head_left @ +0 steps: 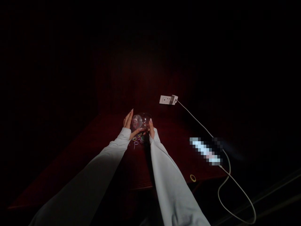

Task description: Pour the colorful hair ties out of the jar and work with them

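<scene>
Red-brown wood, smooth and faintly glossy, makes up the bench (98,150), lit only in the middle of a very dark room. Item one: a jar (141,121), transparent, rounded and bulbous, with a pale circular mouth or lid turned toward 9 o'clock; whether it is glass or plastic cannot be told. It is raised just above the bench at the centre of the view, between the two hands. Left hand (128,121): cupped on the jar's 9 o'clock side, long fingers straight and pointing to 12 o'clock, thumb curled under the base, so it grips the jar. Right hand (151,128): pressed to the 3 o'clock side, fingers wrapped round the wall, also gripping the jar. Both arms wear sleeves (94,175) of soft, pale grey-white cloth. Item two: small rings (137,138), thin loops in mixed colours, lying in a loose heap on the bench at 6 o'clock of the jar. Item three: a single yellow ring (193,178), at 4 o'clock near the bench's front edge, well apart from the heap. Item four: a power strip (166,99), white, rectangular, hard plastic, at 2 o'clock, with a plug seated in its end. Item five: a cable (202,125), white and thin, running from that plug toward 4 o'clock and looping off the bench.
</scene>
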`<action>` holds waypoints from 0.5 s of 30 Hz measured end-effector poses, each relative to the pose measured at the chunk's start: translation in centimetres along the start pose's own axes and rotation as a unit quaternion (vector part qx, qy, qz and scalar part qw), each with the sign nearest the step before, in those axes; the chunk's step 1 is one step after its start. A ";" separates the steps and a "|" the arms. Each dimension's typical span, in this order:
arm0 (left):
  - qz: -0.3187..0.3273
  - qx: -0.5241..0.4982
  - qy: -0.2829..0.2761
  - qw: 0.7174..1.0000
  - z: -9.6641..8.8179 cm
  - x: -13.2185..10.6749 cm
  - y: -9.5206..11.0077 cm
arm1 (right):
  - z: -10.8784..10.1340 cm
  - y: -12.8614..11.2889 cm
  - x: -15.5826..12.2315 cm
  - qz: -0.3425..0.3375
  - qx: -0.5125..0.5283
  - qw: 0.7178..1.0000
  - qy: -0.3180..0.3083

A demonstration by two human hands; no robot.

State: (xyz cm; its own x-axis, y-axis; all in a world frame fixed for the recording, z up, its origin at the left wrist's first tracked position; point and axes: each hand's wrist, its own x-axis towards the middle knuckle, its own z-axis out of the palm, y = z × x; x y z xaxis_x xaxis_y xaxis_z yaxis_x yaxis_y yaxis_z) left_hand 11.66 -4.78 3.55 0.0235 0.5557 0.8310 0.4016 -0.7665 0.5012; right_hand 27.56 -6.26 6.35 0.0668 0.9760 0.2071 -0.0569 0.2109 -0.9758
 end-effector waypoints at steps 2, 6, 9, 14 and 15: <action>-0.029 -0.040 -0.004 0.999 0.4 -0.1 -0.9 | -0.2 0.0 0.0 -0.006 -0.004 1.000 -0.015; -0.104 -0.063 -0.036 0.992 0.3 -0.2 -2.2 | -0.4 0.0 0.3 -0.012 -0.001 0.999 -0.043; -0.149 -0.075 -0.058 0.984 -0.1 -0.4 -2.0 | -0.5 0.1 0.8 0.017 0.030 0.999 -0.039; -0.184 -0.128 -0.009 0.975 0.8 -0.9 -0.2 | 0.1 1.0 1.3 0.035 0.053 0.997 -0.034; -0.212 -0.169 0.006 0.962 1.1 -0.8 0.1 | 0.4 1.3 1.2 0.036 0.043 0.998 -0.037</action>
State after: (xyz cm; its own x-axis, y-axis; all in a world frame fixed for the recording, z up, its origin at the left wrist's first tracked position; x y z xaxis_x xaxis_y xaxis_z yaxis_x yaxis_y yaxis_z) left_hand 12.65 -4.94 2.64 -0.0887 0.8397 0.5358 0.0516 -0.5333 0.8443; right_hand 27.22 -4.84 5.38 -0.0136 0.9896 0.1434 -0.1435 0.1400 -0.9797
